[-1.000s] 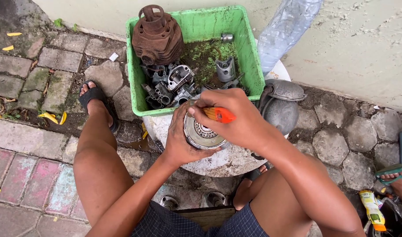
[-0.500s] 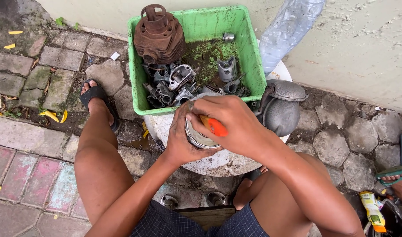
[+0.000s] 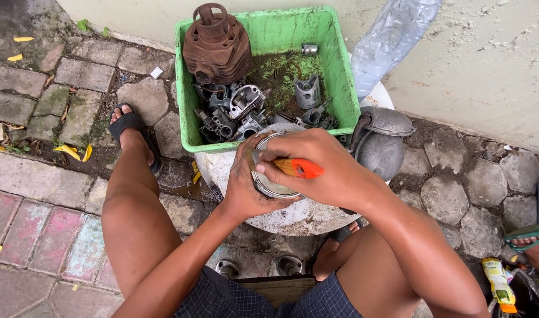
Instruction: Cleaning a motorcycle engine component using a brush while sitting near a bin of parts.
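- Paving of grey stones and faded pink bricks spreads under the whole scene, with a pale plastered wall along the top and right.
- Green plastic crate stands against the wall, holding grimy engine parts; a rusty finned cylinder leans in its rear left corner and a grey piston lies further right.
- White round basin sits just in front of the crate, between the person's knees.
- Clear plastic bottle leans on the wall beside the crate.
- Grey metal tank-like part rests right of the basin.
- Black sandal is on the person's foot left of the crate.
- Left hand wraps its fingers around a round metal engine part, gripping it from the left, above the basin.
- Right hand has its fingers pinched together around a brush with an orange handle, whose tip lies across the metal part.
- Yellow bottle lies at the lower right, near another person's sandalled foot.
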